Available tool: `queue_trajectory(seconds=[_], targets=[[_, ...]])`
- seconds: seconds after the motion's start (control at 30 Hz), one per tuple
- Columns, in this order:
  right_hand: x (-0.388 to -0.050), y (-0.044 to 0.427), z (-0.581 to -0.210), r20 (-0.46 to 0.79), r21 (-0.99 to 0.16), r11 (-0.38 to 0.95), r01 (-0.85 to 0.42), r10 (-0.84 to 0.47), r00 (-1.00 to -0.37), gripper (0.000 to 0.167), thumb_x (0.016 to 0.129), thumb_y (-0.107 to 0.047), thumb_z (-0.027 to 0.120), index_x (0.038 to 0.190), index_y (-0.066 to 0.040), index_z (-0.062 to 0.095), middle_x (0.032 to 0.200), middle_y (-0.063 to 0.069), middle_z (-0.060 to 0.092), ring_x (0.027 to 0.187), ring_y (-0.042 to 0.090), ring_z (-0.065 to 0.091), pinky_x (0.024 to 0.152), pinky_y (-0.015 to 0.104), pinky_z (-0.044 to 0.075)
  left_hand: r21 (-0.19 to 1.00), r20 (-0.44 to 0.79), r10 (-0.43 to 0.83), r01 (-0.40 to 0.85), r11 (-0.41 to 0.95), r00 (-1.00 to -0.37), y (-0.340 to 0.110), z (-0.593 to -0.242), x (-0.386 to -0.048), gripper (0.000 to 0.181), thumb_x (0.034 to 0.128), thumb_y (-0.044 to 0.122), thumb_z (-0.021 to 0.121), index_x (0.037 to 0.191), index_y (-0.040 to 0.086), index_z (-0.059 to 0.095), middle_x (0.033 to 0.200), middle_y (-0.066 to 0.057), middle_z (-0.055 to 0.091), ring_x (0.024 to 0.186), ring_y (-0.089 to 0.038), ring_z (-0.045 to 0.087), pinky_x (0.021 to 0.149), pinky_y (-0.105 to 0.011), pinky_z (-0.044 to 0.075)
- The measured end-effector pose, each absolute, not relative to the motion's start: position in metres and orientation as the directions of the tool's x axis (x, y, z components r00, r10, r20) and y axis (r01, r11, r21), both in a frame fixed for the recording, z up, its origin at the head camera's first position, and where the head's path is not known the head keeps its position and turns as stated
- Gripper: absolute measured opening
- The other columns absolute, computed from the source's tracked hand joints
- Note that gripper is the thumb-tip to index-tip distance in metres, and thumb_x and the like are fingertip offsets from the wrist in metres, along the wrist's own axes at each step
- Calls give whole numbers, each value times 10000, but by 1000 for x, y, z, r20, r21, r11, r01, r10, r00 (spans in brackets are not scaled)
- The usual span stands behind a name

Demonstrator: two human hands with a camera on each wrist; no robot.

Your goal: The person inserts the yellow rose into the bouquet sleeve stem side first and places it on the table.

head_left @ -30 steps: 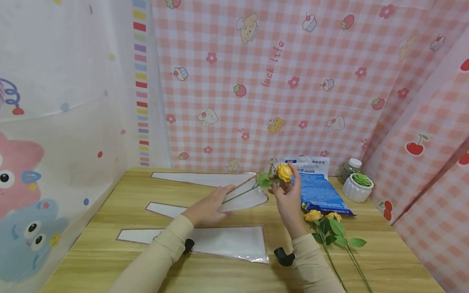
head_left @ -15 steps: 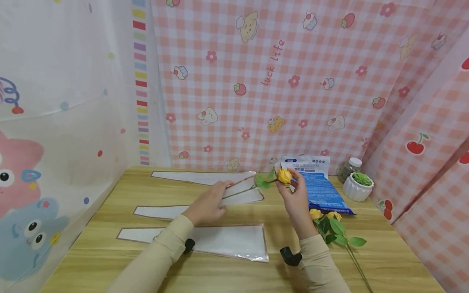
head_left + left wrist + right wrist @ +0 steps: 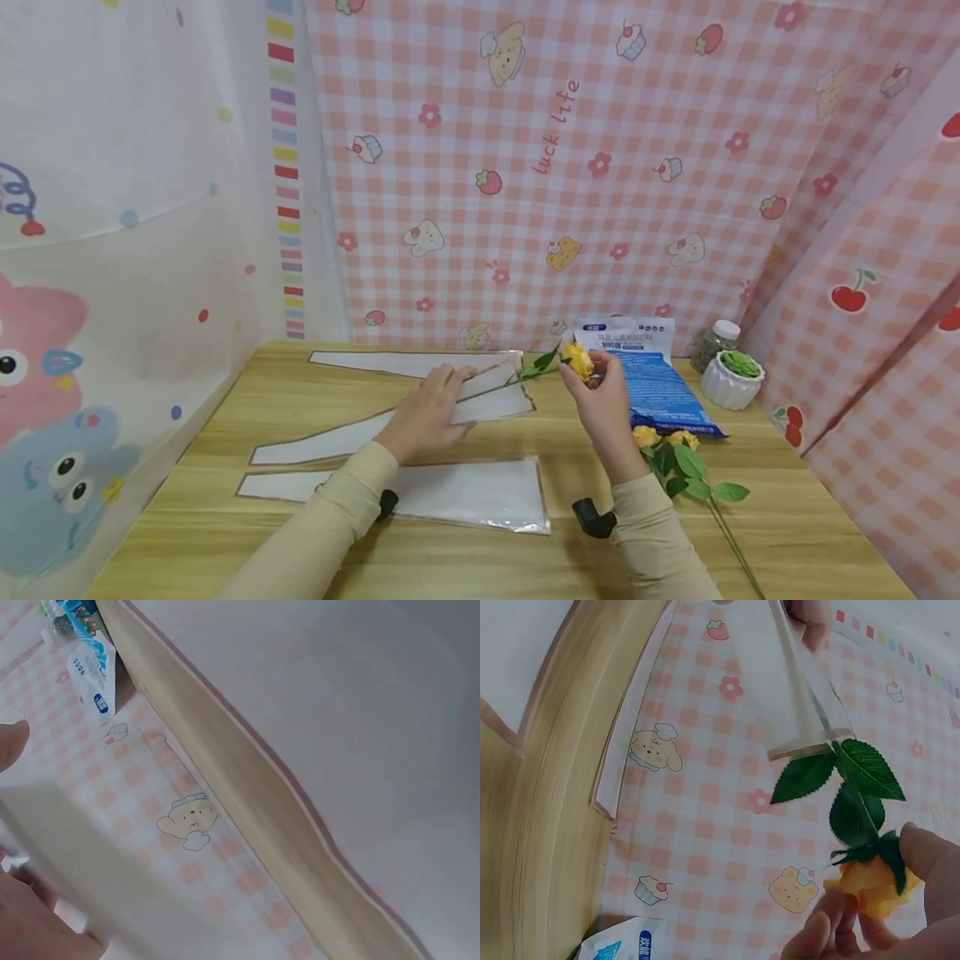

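Note:
My left hand point(image 3: 429, 412) grips a tapered, brown-edged white flower sleeve point(image 3: 495, 406) around its middle, above the table. A yellow rose point(image 3: 578, 362) lies with its stem inside the sleeve, while bloom and leaves stick out past the wide end. My right hand point(image 3: 606, 408) pinches the bloom between thumb and fingers. From the right wrist, the green leaves point(image 3: 870, 771) show just beyond the sleeve's mouth. In the left wrist view, a thumb point(image 3: 11, 745) and fingers are partly visible at the left edge.
Two more flat sleeves lie on the wooden table, a near one point(image 3: 472, 493) and a far one point(image 3: 382, 362). More yellow roses point(image 3: 684, 442) lie at right, before a blue-and-white bag point(image 3: 656, 387). Behind stand a potted succulent point(image 3: 733, 385) and a jar point(image 3: 714, 346).
The held sleeve's narrow end has swung toward the near left. My right hand has shifted slightly right and its fingers now close round the bloom.

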State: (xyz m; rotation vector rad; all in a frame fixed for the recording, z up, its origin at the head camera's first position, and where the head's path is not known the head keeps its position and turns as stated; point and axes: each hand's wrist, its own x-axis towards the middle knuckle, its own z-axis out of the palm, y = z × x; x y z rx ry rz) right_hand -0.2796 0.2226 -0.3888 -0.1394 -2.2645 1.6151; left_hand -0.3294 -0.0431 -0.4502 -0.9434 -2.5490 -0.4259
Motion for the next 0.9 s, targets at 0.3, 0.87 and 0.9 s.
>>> queue_trajectory(seconds=[0.3, 0.87, 0.9], targets=[[-279, 229, -390, 184, -938, 317, -138, 121, -975, 547, 971, -94, 675, 1461, -90, 431, 1405, 154, 450, 1204, 291, 496, 928, 389, 495, 165, 449, 597, 718, 676, -665, -46, -450, -330, 735, 875, 152, 691, 1521, 45, 356, 1213, -104, 579, 1029, -212, 555, 872, -396, 519], [-276, 232, -393, 176, -941, 292, -172, -14, -984, 538, 957, -16, 670, 1432, -78, 427, 1441, 153, 459, 1243, 325, 511, 946, 382, 511, 81, 493, 610, 731, 678, -620, -49, -447, -334, 835, 817, 291, 830, 1488, 74, 383, 1066, -34, 497, 930, -172, 464, 787, -336, 468], [-276, 232, -394, 179, -939, 295, -176, -17, -984, 539, 953, -12, 673, 1429, -80, 429, 1440, 152, 464, 1245, 326, 514, 949, 390, 510, 84, 494, 613, 736, 672, -617, -49, -446, -334, 817, 815, 271, 826, 1478, 73, 392, 1085, -40, 510, 952, -175, 479, 810, -343, 481]])
